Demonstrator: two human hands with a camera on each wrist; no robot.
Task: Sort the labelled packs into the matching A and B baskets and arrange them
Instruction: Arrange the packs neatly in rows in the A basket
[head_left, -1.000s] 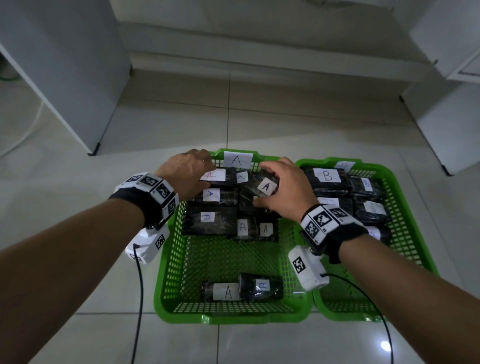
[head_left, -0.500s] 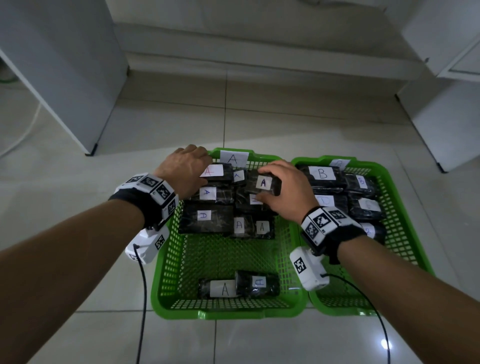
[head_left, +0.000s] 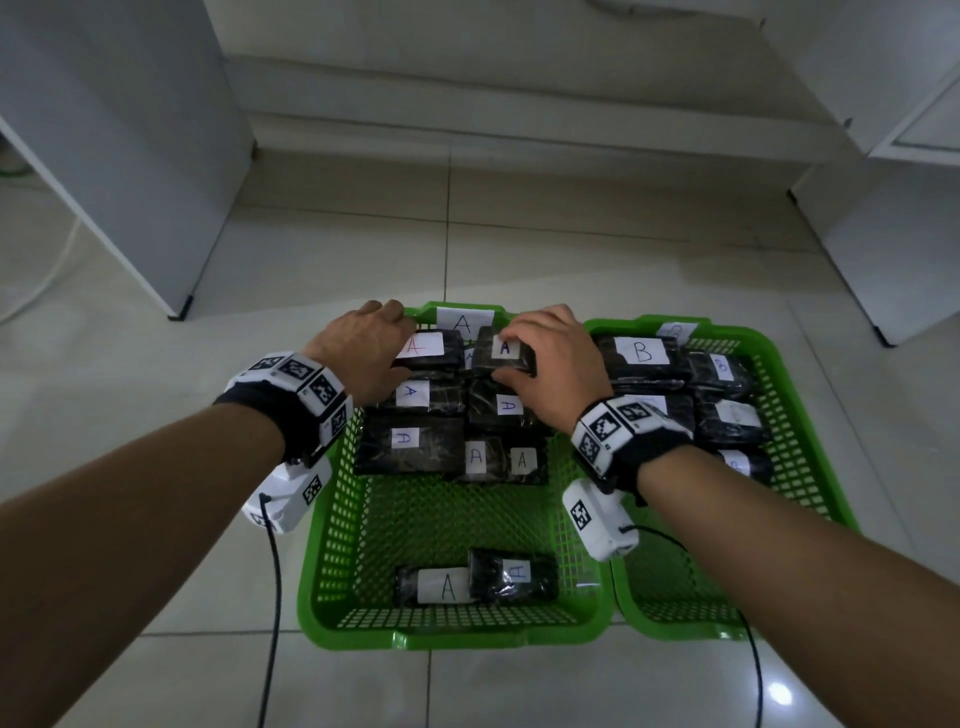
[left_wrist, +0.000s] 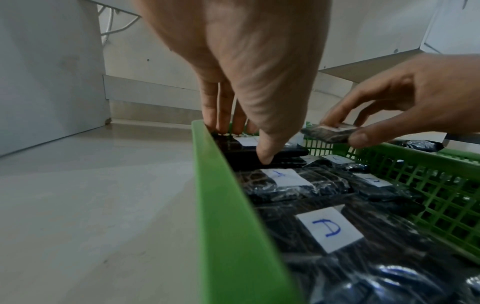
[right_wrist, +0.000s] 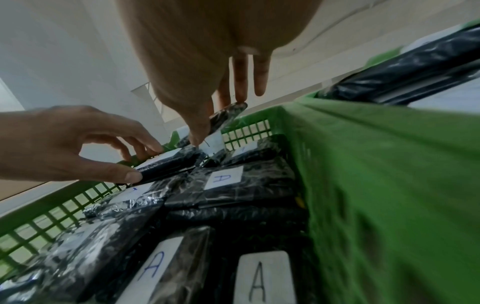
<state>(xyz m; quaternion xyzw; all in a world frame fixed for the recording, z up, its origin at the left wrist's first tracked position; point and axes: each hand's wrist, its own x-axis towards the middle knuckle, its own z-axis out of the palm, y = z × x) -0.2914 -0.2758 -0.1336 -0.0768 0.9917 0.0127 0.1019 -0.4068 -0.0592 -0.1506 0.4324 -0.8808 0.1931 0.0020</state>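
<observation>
Now the right hand (head_left: 550, 364) has lifted a small A pack (head_left: 503, 352), pinched by its edges, toward the A basket's (head_left: 332, 525) far edge; left hand (head_left: 363, 353) pinches the corner pack (head_left: 434, 349), so arranging continues.

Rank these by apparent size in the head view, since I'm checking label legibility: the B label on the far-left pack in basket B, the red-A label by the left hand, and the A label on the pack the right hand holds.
1. B label and red-A label: too alike to separate.
2. A label on the held pack: clearly smallest, partly covered by fingers.
</observation>
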